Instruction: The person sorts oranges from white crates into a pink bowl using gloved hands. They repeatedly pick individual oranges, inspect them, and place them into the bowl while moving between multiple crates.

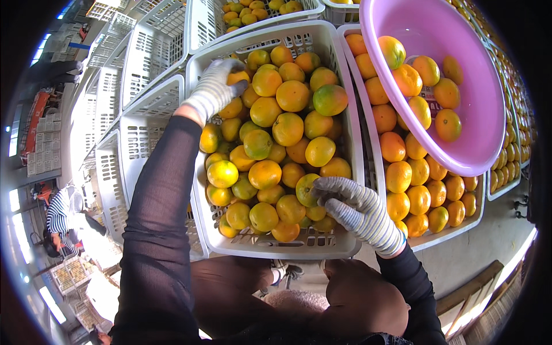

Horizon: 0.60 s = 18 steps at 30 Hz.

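A white plastic crate (pixel 284 250) of loose orange and greenish citrus fruits (pixel 265 82) stands before me. My left hand (pixel 220 86), in a grey-and-white striped knit glove, has its thumb and fingers around an orange fruit (pixel 238 77) at the crate's far left; whether it grips firmly is hard to tell. Near the crate's right front corner, my right hand (pixel 362 211), in a matching glove, touches a yellow-green citrus fruit (pixel 305 190) with curled fingers. To the right, a pink plastic basin (pixel 478 99) holding several citrus fruits rests tilted over a second crate (pixel 448 233) with fruits in rows.
White plastic crates (pixel 151 56) stand at the left, with no fruit visible in the nearest ones. Behind the middle crate is another crate holding fruits (pixel 254 13). More fruit-filled crates (pixel 509 142) line the far right. A person in a striped top (pixel 60 211) bends at the far left.
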Motion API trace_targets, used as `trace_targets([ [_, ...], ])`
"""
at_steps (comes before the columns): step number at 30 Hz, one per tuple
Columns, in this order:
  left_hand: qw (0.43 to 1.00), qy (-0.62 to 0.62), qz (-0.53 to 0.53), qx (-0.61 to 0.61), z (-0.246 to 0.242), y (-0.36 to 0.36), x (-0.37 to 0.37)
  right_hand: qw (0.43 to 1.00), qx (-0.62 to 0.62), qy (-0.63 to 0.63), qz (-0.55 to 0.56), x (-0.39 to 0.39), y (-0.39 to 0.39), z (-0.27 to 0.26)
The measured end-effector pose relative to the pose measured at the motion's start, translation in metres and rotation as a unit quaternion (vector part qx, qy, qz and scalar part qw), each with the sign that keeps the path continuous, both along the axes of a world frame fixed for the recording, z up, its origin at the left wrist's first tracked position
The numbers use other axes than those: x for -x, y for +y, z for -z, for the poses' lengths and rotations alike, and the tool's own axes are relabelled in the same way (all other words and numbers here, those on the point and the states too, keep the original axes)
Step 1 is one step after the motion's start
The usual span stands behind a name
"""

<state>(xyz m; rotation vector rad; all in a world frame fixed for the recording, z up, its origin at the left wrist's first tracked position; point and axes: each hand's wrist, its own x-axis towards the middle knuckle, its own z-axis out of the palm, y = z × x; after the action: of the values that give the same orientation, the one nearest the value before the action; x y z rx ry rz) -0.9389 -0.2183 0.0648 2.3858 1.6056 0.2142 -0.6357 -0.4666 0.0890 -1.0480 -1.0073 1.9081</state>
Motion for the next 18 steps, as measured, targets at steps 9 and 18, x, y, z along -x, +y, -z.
trace_targets([
  [9,0.863,-0.407,0.135,0.269,-0.07,-0.185,-0.077,0.917,0.238,0.32,-0.001,0.013,0.008,0.005],
  [18,0.995,0.032,-0.081,0.047,-0.007,-0.07,-0.001,0.868,0.288,0.395,0.087,0.015,-0.006,0.033],
])
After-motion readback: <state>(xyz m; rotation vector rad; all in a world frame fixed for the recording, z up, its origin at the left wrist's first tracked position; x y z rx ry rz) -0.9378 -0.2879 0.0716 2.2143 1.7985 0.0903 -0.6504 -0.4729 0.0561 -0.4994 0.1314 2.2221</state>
